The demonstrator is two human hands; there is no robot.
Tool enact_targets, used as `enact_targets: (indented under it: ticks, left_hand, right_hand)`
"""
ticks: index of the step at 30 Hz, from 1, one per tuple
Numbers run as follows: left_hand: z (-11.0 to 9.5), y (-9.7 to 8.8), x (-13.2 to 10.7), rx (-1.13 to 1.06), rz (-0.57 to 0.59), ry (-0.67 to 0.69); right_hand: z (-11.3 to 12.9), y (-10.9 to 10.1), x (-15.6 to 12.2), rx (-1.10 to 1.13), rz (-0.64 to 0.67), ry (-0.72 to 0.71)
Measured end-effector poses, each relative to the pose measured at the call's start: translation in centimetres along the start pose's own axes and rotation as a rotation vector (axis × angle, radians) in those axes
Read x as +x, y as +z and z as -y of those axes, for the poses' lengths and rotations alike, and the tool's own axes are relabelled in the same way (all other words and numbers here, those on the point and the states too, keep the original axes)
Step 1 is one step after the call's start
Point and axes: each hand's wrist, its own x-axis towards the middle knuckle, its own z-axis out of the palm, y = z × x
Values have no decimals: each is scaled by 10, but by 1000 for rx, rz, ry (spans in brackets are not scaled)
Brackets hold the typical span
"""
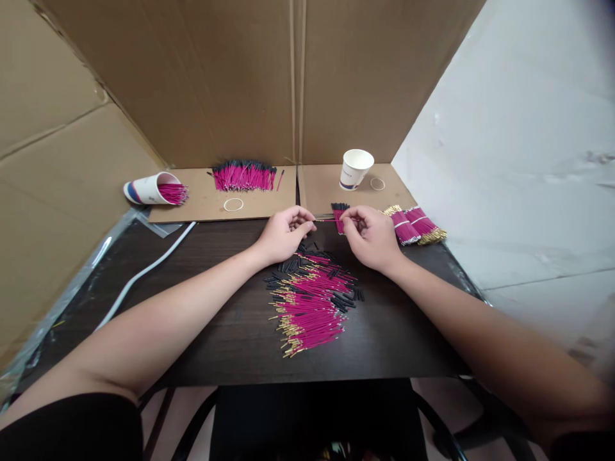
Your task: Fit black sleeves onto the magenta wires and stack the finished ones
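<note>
1. Above the dark table (403, 339): one pink wire (327, 220), between left hand (284, 234) and right hand (372, 235).
2. Both hands: fingertips pinched on the wire.
3. On the table: loose pink wires (314, 323), black tubes (342, 302) among them.

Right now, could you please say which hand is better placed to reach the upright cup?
Probably the right hand: the upright cup stands just beyond it, whereas the left hand is farther away.

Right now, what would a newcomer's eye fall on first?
Probably the gold-tipped pink sticks spread across the dark table's middle. Beyond them, a thin stick spans the gap between the left hand and right hand. At the back left, a tipped paper cup holds more.
</note>
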Motion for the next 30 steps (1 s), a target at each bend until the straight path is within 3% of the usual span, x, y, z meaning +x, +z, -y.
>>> enact_targets:
  ticks: [30]
  left_hand:
    - [-1,0,0,13,-8,7]
  right_hand:
    - [11,-6,-1,-1,24,-175]
